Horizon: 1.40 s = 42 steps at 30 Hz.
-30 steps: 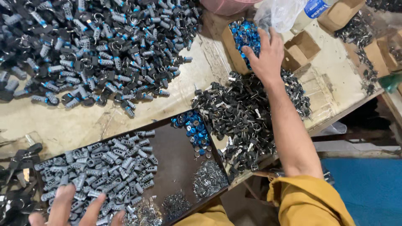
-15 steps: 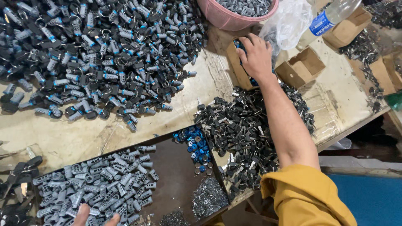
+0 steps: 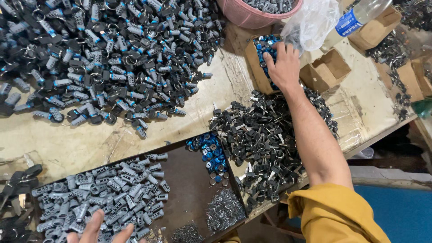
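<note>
My right hand (image 3: 283, 67) reaches into a small cardboard box (image 3: 253, 56) of blue caps (image 3: 263, 45) at the far side of the bench; its fingers are curled down among the caps, so I cannot see what they hold. My left hand (image 3: 101, 229) lies at the bottom edge with fingers spread, resting on grey plastic cylinders (image 3: 103, 198) in a dark brown tray (image 3: 189, 180). The tray also holds a small heap of blue caps (image 3: 210, 150) and piles of thin metal pins (image 3: 222, 209).
A large heap of black and grey key parts (image 3: 103, 54) covers the upper left. Black keys (image 3: 265, 139) are piled beside the tray. A pink basin (image 3: 245, 15), a clear plastic bag (image 3: 312, 22), a bottle (image 3: 355, 18) and open cardboard boxes (image 3: 326, 69) stand at the back right.
The view has shifted, bringing the pink basin into sight. My right hand has stayed in the box of blue caps. My left hand has remained on the grey cylinders.
</note>
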Motion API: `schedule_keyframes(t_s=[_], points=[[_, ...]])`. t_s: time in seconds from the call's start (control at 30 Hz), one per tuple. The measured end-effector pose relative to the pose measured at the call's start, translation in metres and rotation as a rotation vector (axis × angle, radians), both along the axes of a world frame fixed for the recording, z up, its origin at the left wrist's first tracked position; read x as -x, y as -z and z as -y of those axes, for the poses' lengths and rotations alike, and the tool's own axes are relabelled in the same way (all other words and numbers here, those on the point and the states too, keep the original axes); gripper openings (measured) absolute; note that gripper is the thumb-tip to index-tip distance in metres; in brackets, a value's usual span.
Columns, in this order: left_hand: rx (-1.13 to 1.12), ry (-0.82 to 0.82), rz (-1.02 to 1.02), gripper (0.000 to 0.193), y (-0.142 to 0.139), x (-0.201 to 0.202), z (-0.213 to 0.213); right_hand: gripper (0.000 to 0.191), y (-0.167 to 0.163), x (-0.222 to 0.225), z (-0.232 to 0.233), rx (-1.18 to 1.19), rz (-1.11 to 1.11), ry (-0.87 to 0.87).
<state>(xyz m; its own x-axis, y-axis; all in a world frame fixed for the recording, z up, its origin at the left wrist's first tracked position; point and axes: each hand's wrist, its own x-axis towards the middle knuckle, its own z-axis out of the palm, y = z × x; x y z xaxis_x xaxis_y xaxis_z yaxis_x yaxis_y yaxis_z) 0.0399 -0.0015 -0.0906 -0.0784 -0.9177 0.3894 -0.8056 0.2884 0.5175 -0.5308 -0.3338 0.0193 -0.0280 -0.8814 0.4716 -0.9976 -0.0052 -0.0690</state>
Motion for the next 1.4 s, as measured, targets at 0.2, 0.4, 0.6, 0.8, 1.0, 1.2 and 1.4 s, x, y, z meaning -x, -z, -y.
schedule_keyframes(t_s=[0.2,0.4,0.6,0.8,1.0,1.2,1.4], points=[[0.004,0.029,-0.021,0.035,-0.003,0.014,0.008,0.061,-0.001,-0.007,-0.004,-0.032,-0.027,0.007],[0.071,0.054,-0.152,0.034,-0.016,0.033,0.014,0.056,0.005,-0.005,-0.002,-0.048,-0.014,0.081],[-0.023,0.008,-0.212,0.029,-0.018,0.035,0.015,0.049,0.009,0.001,-0.001,-0.035,0.002,0.06],[-0.052,-0.03,-0.229,0.028,-0.02,0.031,0.017,0.055,0.005,-0.005,0.002,-0.049,-0.004,0.094],[-0.111,-0.032,-0.269,0.025,-0.035,0.039,0.018,0.059,0.002,-0.008,0.004,-0.087,0.004,0.134],[-0.064,0.015,-0.313,0.026,-0.048,0.049,0.014,0.056,0.009,-0.004,0.006,-0.089,0.009,0.167],[-0.032,0.007,-0.322,0.025,-0.053,0.055,0.014,0.057,0.011,-0.002,0.009,-0.099,0.024,0.192]])
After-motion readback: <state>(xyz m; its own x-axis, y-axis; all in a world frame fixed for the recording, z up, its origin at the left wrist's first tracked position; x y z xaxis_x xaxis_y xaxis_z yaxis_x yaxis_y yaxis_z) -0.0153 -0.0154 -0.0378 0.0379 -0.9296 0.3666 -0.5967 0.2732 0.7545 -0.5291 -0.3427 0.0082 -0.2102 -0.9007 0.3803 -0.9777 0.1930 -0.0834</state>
